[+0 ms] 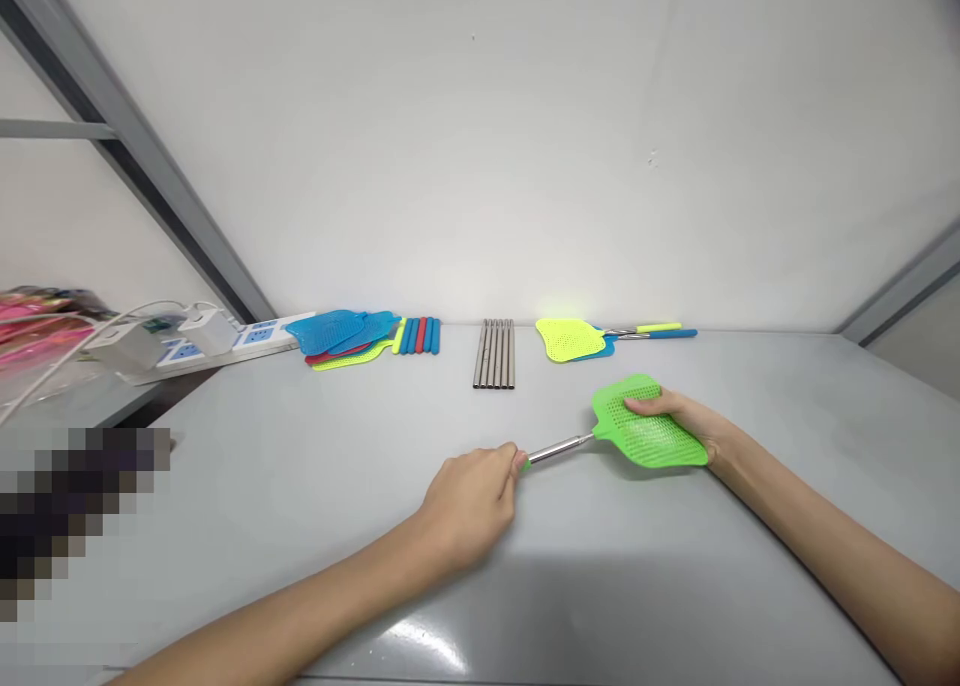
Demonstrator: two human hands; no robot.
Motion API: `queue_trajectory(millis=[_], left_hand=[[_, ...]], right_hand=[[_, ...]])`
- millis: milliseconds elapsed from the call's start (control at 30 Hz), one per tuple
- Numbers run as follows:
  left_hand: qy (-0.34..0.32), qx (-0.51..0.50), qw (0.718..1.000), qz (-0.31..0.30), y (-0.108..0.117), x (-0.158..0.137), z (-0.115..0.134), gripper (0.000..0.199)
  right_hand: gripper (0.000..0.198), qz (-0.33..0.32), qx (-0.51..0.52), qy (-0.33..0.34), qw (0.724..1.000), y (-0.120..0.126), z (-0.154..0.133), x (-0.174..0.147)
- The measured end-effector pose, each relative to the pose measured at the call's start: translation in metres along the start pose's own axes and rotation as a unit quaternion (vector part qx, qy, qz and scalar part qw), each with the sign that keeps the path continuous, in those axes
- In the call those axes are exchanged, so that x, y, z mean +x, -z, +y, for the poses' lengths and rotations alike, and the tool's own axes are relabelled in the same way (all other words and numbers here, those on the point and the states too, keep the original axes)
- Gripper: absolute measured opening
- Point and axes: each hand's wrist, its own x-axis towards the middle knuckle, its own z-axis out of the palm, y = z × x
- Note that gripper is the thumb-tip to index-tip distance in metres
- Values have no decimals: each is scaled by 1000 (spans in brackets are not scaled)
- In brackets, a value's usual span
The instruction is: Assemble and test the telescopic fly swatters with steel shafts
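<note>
Left hand (474, 501) is clutching the handle (526, 464) of the green swatter (616, 432), right hand (691, 421) is pinching its mesh head (654, 444), right of centre over the table (322, 456); uneven pulling could be bending its neck (598, 432).

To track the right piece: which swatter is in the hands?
The green swatter; the yellow swatter and blue swatter lie by the wall.
</note>
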Motion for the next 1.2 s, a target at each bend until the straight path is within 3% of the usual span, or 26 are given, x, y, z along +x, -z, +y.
queue_trajectory(millis=[433,667,767,867,967,1033,1200], left_hand=[[11,-13,1000,-24,10,-2,-2,40],[21,-123,989,-74,9,-1,-5,37],[41,-247,955,-158,9,3,-10,40],[100,-397,870,-276,10,5,-15,41],[140,-475,791,-360,12,7,-17,40],[142,-490,778,-367,13,7,-17,39],[97,-478,809,-328,12,7,-16,41]], right_hand=[[20,2,-77,-4,997,-10,-2,-5],[21,-12,-98,-5,995,-11,-1,-4],[21,-15,-111,-6,994,-9,0,-3],[20,-7,-117,-13,993,-9,1,-3],[19,-5,-117,-11,993,-11,0,-3],[18,-6,-114,-11,993,-12,0,-4],[19,-40,-77,-16,996,-7,-3,-4]])
